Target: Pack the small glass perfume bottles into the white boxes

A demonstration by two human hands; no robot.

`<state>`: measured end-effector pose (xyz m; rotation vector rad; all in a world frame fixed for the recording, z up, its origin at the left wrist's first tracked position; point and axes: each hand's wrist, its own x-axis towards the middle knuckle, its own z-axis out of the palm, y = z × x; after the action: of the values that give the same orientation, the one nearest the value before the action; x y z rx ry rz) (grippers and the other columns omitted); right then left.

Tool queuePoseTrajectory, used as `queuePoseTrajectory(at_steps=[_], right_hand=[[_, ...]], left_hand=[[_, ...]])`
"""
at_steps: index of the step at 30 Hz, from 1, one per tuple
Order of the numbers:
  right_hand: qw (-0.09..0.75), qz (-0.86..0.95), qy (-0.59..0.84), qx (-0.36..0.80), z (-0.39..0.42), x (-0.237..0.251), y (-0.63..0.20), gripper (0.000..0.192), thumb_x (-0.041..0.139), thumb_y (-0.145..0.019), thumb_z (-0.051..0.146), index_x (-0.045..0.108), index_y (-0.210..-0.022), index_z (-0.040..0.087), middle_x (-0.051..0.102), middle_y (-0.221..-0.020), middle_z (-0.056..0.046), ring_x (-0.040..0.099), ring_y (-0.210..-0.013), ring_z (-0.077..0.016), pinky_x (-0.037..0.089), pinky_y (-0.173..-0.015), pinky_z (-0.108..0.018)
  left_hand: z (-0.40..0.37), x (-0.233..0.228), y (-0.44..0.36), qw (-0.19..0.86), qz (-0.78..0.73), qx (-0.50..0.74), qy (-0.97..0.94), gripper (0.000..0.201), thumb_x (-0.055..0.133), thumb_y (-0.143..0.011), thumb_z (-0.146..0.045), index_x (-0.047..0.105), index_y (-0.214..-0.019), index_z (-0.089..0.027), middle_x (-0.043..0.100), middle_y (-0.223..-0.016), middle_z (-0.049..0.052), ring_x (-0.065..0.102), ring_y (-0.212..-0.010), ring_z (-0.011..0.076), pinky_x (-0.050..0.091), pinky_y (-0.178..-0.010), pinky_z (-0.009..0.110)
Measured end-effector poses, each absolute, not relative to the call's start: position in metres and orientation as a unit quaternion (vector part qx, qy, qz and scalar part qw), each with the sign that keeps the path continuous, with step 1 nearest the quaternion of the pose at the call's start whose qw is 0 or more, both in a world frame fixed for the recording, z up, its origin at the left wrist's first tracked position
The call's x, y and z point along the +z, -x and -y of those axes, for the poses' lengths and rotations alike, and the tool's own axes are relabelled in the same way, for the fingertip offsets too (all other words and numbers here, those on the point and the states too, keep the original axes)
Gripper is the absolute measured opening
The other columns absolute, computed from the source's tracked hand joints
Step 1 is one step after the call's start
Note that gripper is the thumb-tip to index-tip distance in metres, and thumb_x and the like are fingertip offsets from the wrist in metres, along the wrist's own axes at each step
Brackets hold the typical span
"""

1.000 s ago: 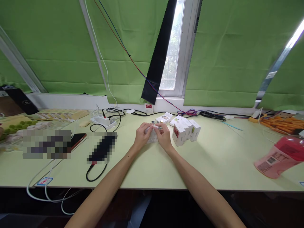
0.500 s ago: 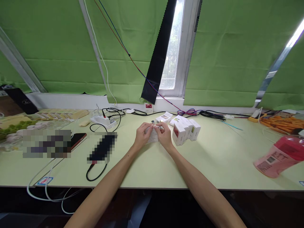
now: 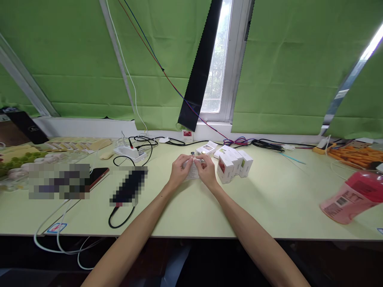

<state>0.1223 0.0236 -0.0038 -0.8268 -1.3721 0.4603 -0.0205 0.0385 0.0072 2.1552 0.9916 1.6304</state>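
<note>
My left hand point(image 3: 178, 171) and my right hand point(image 3: 206, 170) meet over the middle of the pale green table point(image 3: 269, 203). Together they pinch a small white printed leaflet point(image 3: 193, 172) held between the fingertips. Just behind the fingers stands a tiny dark vial point(image 3: 193, 154), partly hidden. To the right of my right hand stand three small white boxes point(image 3: 235, 165) in a row, upright, one with a red label. Another white box point(image 3: 206, 148) lies flat behind the hands.
A white power strip point(image 3: 129, 152) with black cables sits at the back left. A red-edged phone point(image 3: 97, 176) and white cables point(image 3: 56, 235) lie at the left. A pink bottle point(image 3: 351, 195) lies on its side at the right, orange items point(image 3: 353, 154) behind it.
Almost nothing differs: both hands stay at the same place on the leaflet, with only slight finger shifts.
</note>
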Motion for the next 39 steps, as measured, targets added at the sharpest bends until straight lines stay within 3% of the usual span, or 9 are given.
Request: queuePoseTrajectory(at_steps=[5, 10, 15, 25, 39], right_hand=[[0.668, 0.611, 0.375, 0.201, -0.0244, -0.0048, -0.1222, 0.027, 0.060, -0.093, 0.045, 0.069, -0.095, 0.020, 0.064, -0.100, -0.008, 0.060, -0.076, -0.0153, 0.048, -0.055, -0.026], [0.670, 0.604, 0.377, 0.209, -0.0229, -0.0028, -0.1210, 0.029, 0.058, -0.094, 0.048, 0.067, -0.093, 0.020, 0.064, -0.097, -0.008, 0.062, -0.087, -0.0183, 0.052, -0.060, -0.026], [0.674, 0.595, 0.380, 0.215, -0.0213, 0.0000, -0.1202, 0.033, 0.055, -0.096, 0.049, 0.067, -0.093, 0.019, 0.065, -0.096, -0.009, 0.063, -0.089, -0.0197, 0.054, -0.063, -0.027], [0.627, 0.602, 0.427, 0.249, -0.0185, -0.0013, -0.1209, 0.035, 0.050, -0.098, 0.048, 0.065, -0.110, 0.018, 0.071, -0.107, -0.010, 0.065, -0.087, -0.0197, 0.049, -0.063, -0.028], [0.617, 0.604, 0.436, 0.255, -0.0189, -0.0020, -0.1209, 0.038, 0.047, -0.097, 0.052, 0.062, -0.110, 0.019, 0.072, -0.104, -0.009, 0.062, -0.075, -0.0184, 0.047, -0.064, -0.030]], left_hand=[[-0.0357, 0.0095, 0.0197, 0.144, -0.367, 0.560, -0.729, 0.039, 0.044, -0.105, -0.046, 0.073, -0.102, -0.020, 0.074, -0.102, 0.007, 0.068, -0.095, 0.0198, 0.052, -0.087, 0.033], [-0.0303, 0.0128, 0.0187, 0.181, -0.409, 0.567, -0.692, 0.038, 0.038, -0.105, -0.046, 0.066, -0.099, -0.020, 0.071, -0.098, 0.005, 0.063, -0.089, 0.0188, 0.048, -0.077, 0.030], [-0.0298, 0.0130, 0.0186, 0.201, -0.418, 0.563, -0.684, 0.034, 0.038, -0.103, -0.043, 0.063, -0.094, -0.021, 0.068, -0.093, 0.004, 0.059, -0.084, 0.0180, 0.045, -0.073, 0.029], [-0.0303, 0.0142, 0.0183, 0.218, -0.423, 0.551, -0.685, 0.035, 0.038, -0.102, -0.044, 0.062, -0.089, -0.021, 0.066, -0.087, 0.003, 0.057, -0.078, 0.0175, 0.043, -0.070, 0.029], [-0.0296, 0.0144, 0.0183, 0.235, -0.428, 0.544, -0.683, 0.035, 0.039, -0.101, -0.045, 0.061, -0.087, -0.021, 0.063, -0.083, 0.002, 0.053, -0.075, 0.0175, 0.041, -0.067, 0.029]])
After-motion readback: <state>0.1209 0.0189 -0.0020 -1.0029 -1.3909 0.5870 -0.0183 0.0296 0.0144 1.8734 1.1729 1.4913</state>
